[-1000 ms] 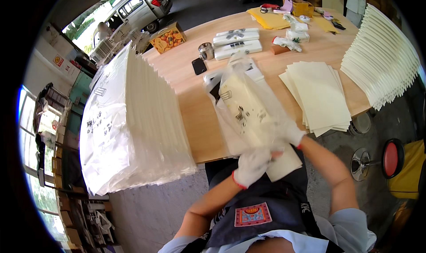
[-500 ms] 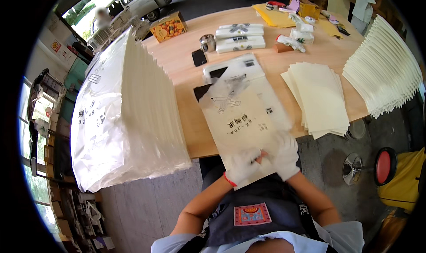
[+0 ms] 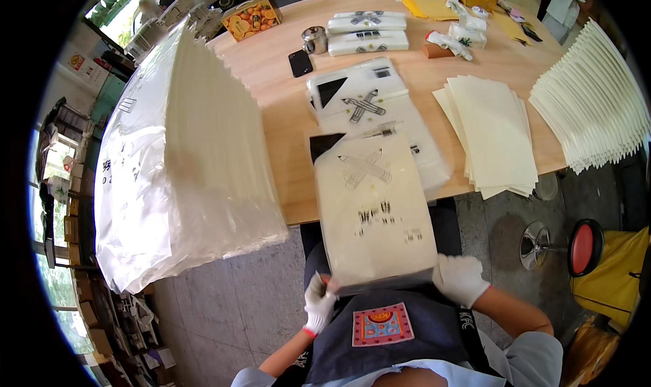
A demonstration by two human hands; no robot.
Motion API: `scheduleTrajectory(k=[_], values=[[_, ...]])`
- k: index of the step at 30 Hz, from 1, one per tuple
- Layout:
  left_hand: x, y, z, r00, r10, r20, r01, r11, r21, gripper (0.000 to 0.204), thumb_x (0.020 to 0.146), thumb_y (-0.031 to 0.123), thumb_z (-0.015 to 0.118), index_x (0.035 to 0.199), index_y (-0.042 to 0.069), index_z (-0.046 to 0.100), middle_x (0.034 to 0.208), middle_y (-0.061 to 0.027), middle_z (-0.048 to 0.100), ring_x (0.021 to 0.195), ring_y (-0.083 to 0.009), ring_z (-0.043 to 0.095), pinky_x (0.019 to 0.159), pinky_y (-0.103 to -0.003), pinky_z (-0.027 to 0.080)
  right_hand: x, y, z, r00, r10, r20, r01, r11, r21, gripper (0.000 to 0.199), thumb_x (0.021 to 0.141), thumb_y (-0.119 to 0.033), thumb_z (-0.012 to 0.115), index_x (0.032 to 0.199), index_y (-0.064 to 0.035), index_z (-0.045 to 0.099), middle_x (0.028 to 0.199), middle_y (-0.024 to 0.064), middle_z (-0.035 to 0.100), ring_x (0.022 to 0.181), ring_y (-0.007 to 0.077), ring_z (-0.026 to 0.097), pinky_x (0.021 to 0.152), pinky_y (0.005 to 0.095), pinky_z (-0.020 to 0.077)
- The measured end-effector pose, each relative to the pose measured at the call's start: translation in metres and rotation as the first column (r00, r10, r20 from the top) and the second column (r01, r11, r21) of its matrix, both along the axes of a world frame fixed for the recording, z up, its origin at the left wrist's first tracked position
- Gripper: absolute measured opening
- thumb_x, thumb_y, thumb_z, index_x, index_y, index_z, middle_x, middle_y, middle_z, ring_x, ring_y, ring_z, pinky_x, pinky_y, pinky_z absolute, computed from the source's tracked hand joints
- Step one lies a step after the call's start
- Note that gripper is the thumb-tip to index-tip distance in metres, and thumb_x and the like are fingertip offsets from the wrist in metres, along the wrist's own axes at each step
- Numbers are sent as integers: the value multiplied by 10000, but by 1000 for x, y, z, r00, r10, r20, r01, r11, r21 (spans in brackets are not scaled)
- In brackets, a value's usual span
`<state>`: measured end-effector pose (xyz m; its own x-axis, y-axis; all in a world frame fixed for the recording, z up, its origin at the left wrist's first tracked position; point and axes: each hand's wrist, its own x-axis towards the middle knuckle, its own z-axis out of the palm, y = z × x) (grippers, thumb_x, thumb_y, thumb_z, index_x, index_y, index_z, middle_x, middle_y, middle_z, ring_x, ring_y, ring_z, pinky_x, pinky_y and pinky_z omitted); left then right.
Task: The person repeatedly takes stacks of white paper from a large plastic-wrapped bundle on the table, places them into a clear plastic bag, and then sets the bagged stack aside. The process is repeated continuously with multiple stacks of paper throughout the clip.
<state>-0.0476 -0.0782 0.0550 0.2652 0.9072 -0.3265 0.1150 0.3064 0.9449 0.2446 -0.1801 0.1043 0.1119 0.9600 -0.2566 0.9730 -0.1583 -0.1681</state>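
White-gloved, your left hand pinches the near left corner of a clear bag holding a cream sheet; your right hand grips the near right corner, fingers curled together. You hold the bag flat, its far end on the wooden table, its near end over your lap. More bags lie beyond it. Cream sheets sit to its right, a tall bag stack to its left.
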Motion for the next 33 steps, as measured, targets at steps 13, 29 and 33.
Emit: scheduleTrajectory(k=[13, 29, 33], values=[[1, 40, -27, 819, -27, -573, 309, 862, 401, 137, 722, -18, 581, 766, 67, 482, 638, -68, 533, 595, -158, 558, 548, -277, 441, 19, 30, -8, 991, 117, 65, -120, 992, 41, 232, 860, -233, 449, 709, -92, 555, 640, 116, 585, 536, 300, 606, 459, 436, 456], [53, 106, 75, 865, -366, -344, 444, 878, 181, 216, 870, 158, 571, 1042, 30, 598, 839, -156, 625, 705, -295, 610, 645, -341, 470, 12, 63, -154, -291, -469, -834, 347, 761, -549, 345, 931, -269, 513, 1181, -32, 534, 967, 103, 663, 748, 156, 622, 621, 257, 503], [50, 101, 176, 790, -246, -561, 613, 313, 725, 80, 837, 152, 616, 860, 78, 598, 699, -113, 564, 589, -290, 570, 528, -336, 449, -38, 103, -102, -637, -258, -726, 147, 884, -443, 425, 947, -222, 493, 1309, -8, 429, 1241, 86, 538, 1046, 162, 552, 847, 271, 479]])
